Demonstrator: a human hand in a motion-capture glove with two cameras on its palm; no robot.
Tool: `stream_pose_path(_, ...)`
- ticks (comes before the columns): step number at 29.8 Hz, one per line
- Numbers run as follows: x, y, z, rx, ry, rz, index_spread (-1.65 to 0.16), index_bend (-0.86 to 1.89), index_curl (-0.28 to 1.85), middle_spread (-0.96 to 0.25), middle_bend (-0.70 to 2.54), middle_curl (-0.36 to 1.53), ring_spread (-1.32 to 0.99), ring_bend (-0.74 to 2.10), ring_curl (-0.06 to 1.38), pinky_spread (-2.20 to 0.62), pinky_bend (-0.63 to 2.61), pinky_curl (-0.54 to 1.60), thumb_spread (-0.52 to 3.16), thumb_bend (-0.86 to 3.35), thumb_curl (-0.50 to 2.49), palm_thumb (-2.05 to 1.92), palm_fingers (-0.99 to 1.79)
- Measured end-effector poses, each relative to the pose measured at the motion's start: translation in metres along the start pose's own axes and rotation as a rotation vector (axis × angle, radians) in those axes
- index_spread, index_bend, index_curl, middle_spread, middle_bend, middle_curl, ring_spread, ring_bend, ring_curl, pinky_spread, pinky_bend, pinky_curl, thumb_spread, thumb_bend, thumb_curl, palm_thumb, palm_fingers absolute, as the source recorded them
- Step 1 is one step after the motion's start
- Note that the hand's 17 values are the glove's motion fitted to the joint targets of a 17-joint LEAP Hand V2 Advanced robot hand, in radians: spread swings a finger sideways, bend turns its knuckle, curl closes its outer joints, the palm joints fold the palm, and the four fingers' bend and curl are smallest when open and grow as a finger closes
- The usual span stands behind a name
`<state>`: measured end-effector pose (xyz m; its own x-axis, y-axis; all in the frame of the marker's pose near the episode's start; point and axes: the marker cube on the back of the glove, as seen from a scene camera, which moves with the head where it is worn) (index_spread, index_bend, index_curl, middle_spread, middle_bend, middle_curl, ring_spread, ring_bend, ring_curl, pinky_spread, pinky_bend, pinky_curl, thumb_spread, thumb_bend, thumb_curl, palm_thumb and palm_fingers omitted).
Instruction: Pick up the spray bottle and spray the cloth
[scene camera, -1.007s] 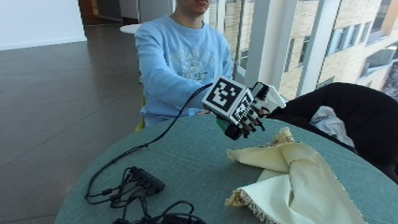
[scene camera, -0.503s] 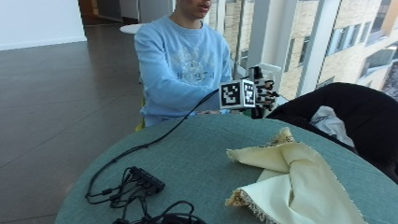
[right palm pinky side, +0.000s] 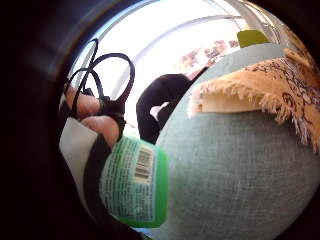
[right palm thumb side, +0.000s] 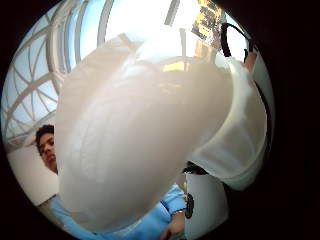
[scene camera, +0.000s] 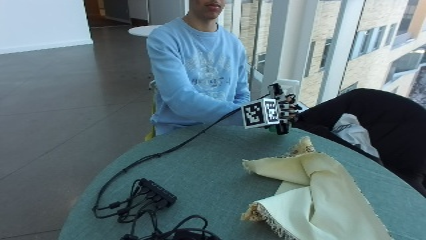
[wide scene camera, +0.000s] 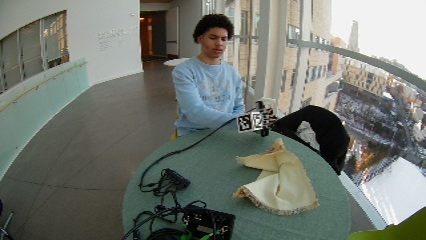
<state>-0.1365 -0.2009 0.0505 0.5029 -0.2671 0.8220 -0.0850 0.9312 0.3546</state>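
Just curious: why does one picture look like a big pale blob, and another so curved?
Thumb side palm view: the spray bottle sits too close, blurred and backlit by bright windows. Little finger side palm view: a very wide lens bends the table and cloth.

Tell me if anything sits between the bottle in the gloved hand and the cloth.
Nothing visible does. The right hand holds the spray bottle above the table's far edge, and only bare tabletop lies between it and the cloth.

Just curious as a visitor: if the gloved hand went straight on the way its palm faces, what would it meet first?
Probably the cloth, on the table below and ahead of the right hand, which holds the bottle; depth is unclear.
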Motion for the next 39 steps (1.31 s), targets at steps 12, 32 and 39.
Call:
stream_pose_path(12,0.013,0.011,0.006,0.005,-0.008,0.027,-0.2,0.17,0.48,-0.09,0.31,0.48,-0.05,0.57,0.39,0.05,0.22,0.37,0.93,-0.03,0.59,0.78,1.2)
stream_pose_path(32,-0.027,0.131,-0.156,-0.155,0.58,0.189,-0.3,0.12,0.4,-0.09,0.21,0.44,-0.05,0.33,0.34,0.15,0.19,0.36,1.05,-0.04,0.43,0.64,0.79)
stream_pose_path(39,-0.045,0.219,-0.223,-0.07,0.812,0.256,-0.32,0.11,0.35,-0.09,0.21,0.43,-0.03,0.32,0.34,0.18,0.2,0.36,1.06,-0.03,0.4,0.64,0.76)
